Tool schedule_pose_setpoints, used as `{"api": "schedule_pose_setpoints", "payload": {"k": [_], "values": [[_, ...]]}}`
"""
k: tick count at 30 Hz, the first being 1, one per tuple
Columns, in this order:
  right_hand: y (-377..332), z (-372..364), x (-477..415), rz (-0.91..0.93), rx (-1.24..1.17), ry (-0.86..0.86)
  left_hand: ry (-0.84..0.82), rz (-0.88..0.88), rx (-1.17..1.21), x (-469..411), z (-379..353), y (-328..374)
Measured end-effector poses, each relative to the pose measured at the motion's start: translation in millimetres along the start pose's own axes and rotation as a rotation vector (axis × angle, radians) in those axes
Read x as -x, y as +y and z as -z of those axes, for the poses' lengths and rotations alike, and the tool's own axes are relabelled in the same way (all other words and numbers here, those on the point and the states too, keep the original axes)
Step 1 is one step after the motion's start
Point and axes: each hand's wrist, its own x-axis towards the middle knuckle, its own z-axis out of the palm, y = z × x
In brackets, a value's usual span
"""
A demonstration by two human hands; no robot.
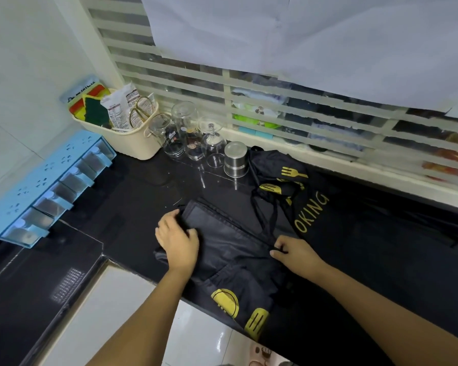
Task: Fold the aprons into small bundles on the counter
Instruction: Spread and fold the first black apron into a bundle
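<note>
Black kitchen counter [132,196] under a slatted window is serving as the folding surface. The left hand [177,239] is curling its fingers [173,216] over the left edge of a partly folded dark apron [222,249], gripping and pinning it. The right hand [292,250] is pinching a dark edge of the same apron between thumb and fingertips; whether that edge is hem or strap cannot be told. Nearer than both hands, the apron's printed lower part is hanging over the counter's front edge. Beyond the right fingers, a thin strap [269,217] is trailing toward a second apron [312,207], which is lying unfolded. Farther beyond, a steel cup [236,159] and upturned glasses [184,130] are standing. Likely hazards: the overhanging weight is probably pulling the fold askew, and the loose strap could be dragging the second apron or catching the glassware.
</note>
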Motion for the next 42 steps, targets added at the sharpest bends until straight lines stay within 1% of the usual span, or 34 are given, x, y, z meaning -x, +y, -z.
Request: {"api": "schedule_pose_setpoints", "payload": {"k": [2,4,5,7,9,10,11,12,15,18,20,21,23,25,26,27,30,31,32,33,36,37,40,41,42], "values": [[1,5,8,0.048,-0.065,0.064,-0.108,-0.222,-0.068,25,4,0],[1,13,21,0.206,-0.086,0.071,-0.235,-0.381,-0.147,52,5,-5],[2,16,26,0.305,-0.040,0.035,-0.293,-0.428,-0.204,63,5,-9],[3,17,33,0.476,0.155,-0.098,-0.405,-0.439,-0.317,73,3,-20],[3,11,34,0.537,0.368,-0.203,-0.531,-0.409,-0.422,73,1,-31],[0,12,32,0.530,0.439,-0.216,-0.576,-0.402,-0.468,71,-1,-33],[-2,10,31,0.504,0.458,-0.203,-0.610,-0.410,-0.502,71,-1,-36],[-6,13,27,0.473,0.441,-0.179,-0.622,-0.422,-0.517,71,-2,-36],[-14,17,14,0.359,0.278,-0.110,-0.637,-0.449,-0.547,73,-1,-38],[-14,16,-2,0.220,0.267,-0.094,-0.627,-0.430,-0.554,73,-2,-37],[-18,12,-10,0.144,0.271,-0.101,-0.554,-0.454,-0.547,75,-4,-31],[-19,10,-13,0.110,0.269,-0.083,-0.507,-0.519,-0.527,78,-5,-26],[-21,7,-18,0.028,0.248,-0.012,-0.477,-0.733,-0.463,84,-7,-16],[-21,5,-20,-0.068,0.200,0.040,-0.525,-0.920,-0.436,89,-10,-12],[-22,6,-20,-0.114,0.142,0.047,-0.569,-0.953,-0.447,91,-11,-13],[-23,8,-18,-0.155,0.053,0.045,-0.617,-0.942,-0.457,92,-13,-19],[-28,18,-6,-0.260,-0.345,-0.042,-0.692,-0.824,-0.516,91,-15,-31],[-29,21,0,-0.260,-0.401,-0.081,-0.691,-0.815,-0.543,91,-15,-33],[-30,24,7,-0.229,-0.383,-0.115,-0.690,-0.818,-0.569,91,-16,-34],[-28,26,14,-0.172,-0.299,-0.146,-0.694,-0.822,-0.592,91,-16,-34],[-19,15,38,0.012,0.112,-0.211,-0.693,-0.829,-0.623,91,-17,-34],[-13,11,41,0.050,0.192,-0.210,-0.702,-0.822,-0.627,91,-17,-34],[-4,19,38,0.024,0.226,-0.281,-0.703,-0.814,-0.639,90,-17,-33],[-3,30,33,0.008,0.284,-0.266,-0.705,-0.816,-0.645,90,-16,-32],[-3,43,27,-0.001,0.381,-0.201,-0.708,-0.821,-0.653,90,-16,-32]]}}
